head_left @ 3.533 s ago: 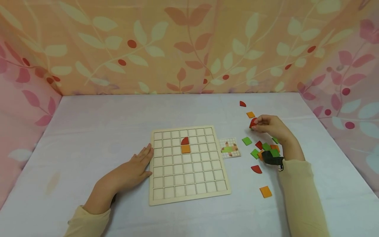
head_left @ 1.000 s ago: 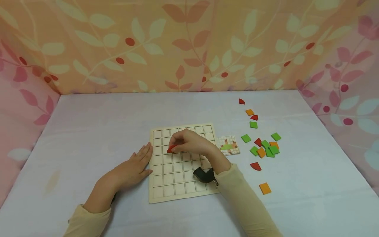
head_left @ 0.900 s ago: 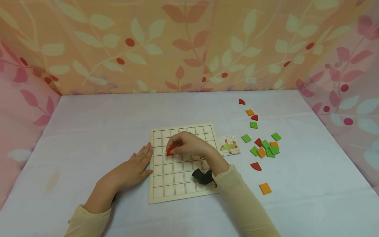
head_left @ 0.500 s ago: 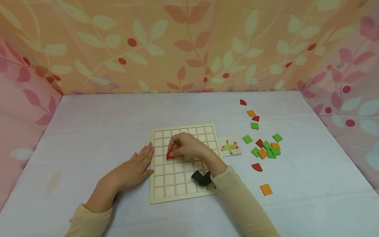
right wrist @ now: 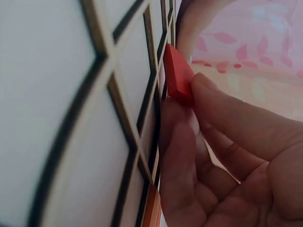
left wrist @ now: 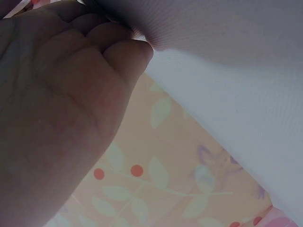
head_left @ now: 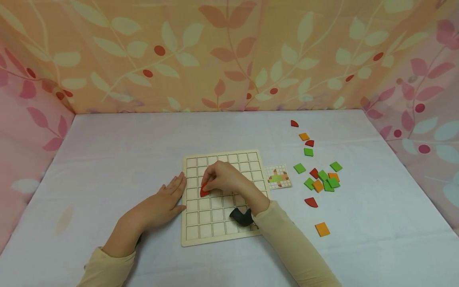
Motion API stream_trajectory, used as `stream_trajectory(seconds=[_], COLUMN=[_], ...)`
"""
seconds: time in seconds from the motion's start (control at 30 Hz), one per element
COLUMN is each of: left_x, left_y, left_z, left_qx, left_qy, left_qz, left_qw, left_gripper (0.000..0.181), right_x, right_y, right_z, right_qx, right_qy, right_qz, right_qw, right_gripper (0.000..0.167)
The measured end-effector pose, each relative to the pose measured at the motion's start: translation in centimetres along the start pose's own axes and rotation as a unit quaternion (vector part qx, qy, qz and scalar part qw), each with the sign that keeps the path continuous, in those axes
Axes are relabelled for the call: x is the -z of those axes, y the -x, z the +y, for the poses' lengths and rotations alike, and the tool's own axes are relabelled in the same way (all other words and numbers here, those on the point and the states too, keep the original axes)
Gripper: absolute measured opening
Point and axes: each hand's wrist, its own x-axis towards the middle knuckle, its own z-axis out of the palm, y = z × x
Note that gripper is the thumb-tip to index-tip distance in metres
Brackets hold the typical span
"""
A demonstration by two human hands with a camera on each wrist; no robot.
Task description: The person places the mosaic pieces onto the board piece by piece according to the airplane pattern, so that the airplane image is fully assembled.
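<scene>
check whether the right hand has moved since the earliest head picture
Yes, leftward: in the head view, the right hand went from beyond the right edge of the square pale wooden grid board to over it.

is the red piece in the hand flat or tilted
Tilted: the right wrist view shows the red piece slanting from the board, pinched by the right hand.

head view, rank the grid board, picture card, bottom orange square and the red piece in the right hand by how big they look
1. Grid board
2. Picture card
3. Bottom orange square
4. Red piece in the right hand: smallest by what shows, but partly hidden, so full size unsure.
</scene>
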Motion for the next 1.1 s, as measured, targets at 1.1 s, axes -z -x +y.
stream_trajectory(seconds=[1.1], left_x=[0.08], left_y=[0.05], left_z=[0.15], left_qx=[0.002], left_qy=[0.000], left_qz=[-0.002], left_qw=[1.0000], left_gripper=[0.070], right_x=[0.11], right_y=[0.40], right_z=[-0.33], right_qx=[-0.020], right_qy=[0.018], right_qz=[0.015], right_qw=[0.9995], right_gripper=[0.007])
